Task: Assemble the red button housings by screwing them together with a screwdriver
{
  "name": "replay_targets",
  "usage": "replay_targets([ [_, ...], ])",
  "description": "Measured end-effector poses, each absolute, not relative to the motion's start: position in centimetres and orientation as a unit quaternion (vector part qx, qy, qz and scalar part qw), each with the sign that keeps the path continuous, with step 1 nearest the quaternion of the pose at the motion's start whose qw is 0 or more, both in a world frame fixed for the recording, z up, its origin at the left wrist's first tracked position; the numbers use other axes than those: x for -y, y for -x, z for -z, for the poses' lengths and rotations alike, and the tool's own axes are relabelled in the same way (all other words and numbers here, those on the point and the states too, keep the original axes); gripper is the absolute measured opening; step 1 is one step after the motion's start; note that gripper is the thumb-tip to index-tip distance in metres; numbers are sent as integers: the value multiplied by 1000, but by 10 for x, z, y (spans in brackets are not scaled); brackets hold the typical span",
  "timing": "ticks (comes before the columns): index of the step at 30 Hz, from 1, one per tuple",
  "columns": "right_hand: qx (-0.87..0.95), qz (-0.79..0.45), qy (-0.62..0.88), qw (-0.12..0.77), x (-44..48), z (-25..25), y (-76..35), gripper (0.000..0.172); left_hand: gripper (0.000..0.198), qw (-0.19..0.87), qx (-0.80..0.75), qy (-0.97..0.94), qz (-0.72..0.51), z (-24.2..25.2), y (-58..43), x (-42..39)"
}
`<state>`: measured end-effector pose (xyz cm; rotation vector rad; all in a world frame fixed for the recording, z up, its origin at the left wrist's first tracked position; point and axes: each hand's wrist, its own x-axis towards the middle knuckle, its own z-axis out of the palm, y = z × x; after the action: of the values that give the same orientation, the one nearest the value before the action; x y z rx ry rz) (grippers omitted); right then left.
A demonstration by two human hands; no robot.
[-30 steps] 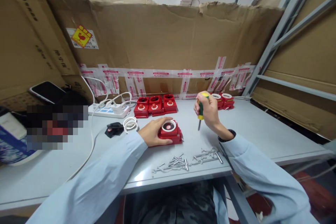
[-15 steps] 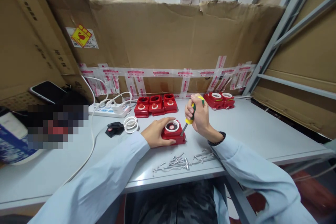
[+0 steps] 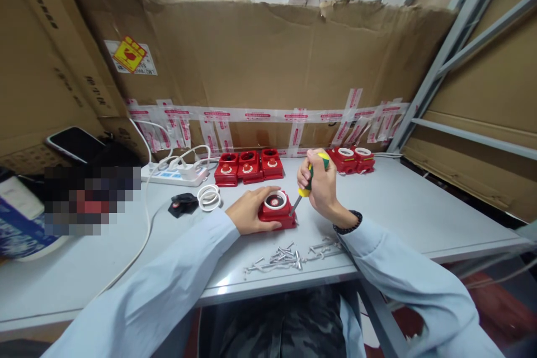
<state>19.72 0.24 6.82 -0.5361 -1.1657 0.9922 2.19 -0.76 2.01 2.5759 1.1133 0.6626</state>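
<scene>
On the table lies a red housing (image 3: 279, 217) with a white ring around its dark round centre. My left hand (image 3: 253, 211) grips its left side, the thumb along the near face and the fingers over the top. My right hand (image 3: 319, 183) is closed around the yellow and green handle of a screwdriver (image 3: 305, 191), held at a slant above the housing. Its tip meets the housing's right end. Nearer the table edge, several loose screws (image 3: 285, 256) lie in front of the housing.
Several red housings (image 3: 248, 168) stand behind my left hand; two with white rings (image 3: 354, 160) are at back right. White rings (image 3: 208, 198), a black part (image 3: 183, 205) and a power strip (image 3: 176, 175) lie left. Cardboard (image 3: 251, 56) walls the back.
My right hand and the screwdriver handle have shifted very slightly to the right. My left hand stays on the housing.
</scene>
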Motion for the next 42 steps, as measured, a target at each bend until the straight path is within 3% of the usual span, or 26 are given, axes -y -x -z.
replay_targets([
  [3, 620, -314, 296, 655, 2, -73, -202, 32, 74, 126, -384, -886, -226, -20, -22, 8],
  [9, 750, 23, 464, 471, 16, -97, -211, 40, 74, 126, -381, -887, -227, -20, -21, 7],
  [14, 825, -41, 428, 367, 19, -117, -211, 33, 74, 130, -375, -889, -228, -19, -21, 6],
  [19, 933, -123, 303, 153, 13, -152, -225, 27, 71, 132, -359, -895, -230, -19, -20, 4],
  [22, 943, -81, 321, 48, 13, -168, -229, 32, 71, 137, -360, -893, -231, -20, -20, 4],
  [26, 901, 91, 420, 65, 20, -163, -214, 50, 74, 136, -366, -893, -224, -19, -20, 3],
  [29, 878, 114, 452, 109, 23, -153, -205, 54, 75, 136, -366, -893, -224, -18, -19, 1],
  [32, 900, 43, 415, 125, 22, -154, -210, 43, 74, 133, -359, -894, -231, -17, -18, 1],
  [37, 959, -48, 279, 19, 23, -174, -236, 23, 73, 147, -349, -895, -234, -18, -18, 1],
  [42, 886, 127, 446, 15, 22, -166, -233, 46, 74, 148, -368, -889, -229, -18, -18, 1],
])
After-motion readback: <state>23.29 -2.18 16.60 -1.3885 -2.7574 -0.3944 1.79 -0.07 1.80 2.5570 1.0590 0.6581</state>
